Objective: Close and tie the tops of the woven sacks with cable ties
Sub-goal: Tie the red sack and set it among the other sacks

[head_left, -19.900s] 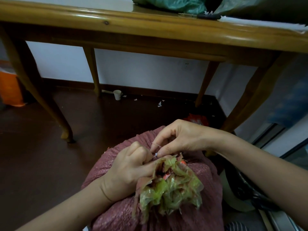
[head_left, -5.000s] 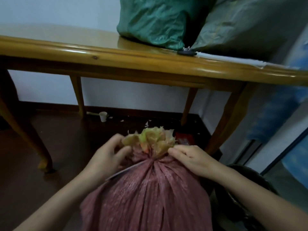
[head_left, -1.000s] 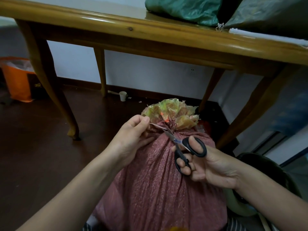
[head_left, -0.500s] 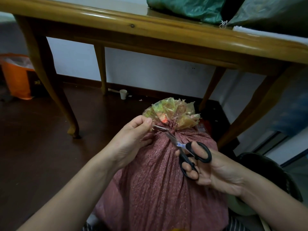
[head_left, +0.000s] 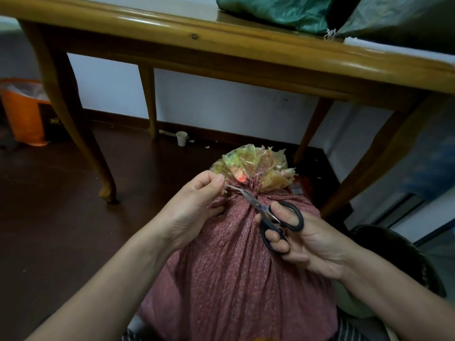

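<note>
The white cable tie (head_left: 232,187) circles the gathered neck of the pink woven sack (head_left: 236,267), which stands upright on the floor directly below my view. Its free tail runs out to the left, pinched between thumb and forefinger of the left hand (head_left: 194,207); the other fingers curl against the sack's shoulder. The right hand (head_left: 307,239) grips black-handled scissors (head_left: 278,217), thumb in one loop and fingers in the other, the steel blades nearly closed and laid on the tail just beside the neck. Five seconds ago both hands pressed bare on the neck, with no scissors. The sack is coarse and pleated; a crinkled yellow-green plastic liner (head_left: 251,166) flares above the tie. Beyond stand a glossy wooden table (head_left: 172,38) bearing green sacks (head_left: 275,8), a paper cup (head_left: 181,138) and an orange bin (head_left: 24,114).
</note>
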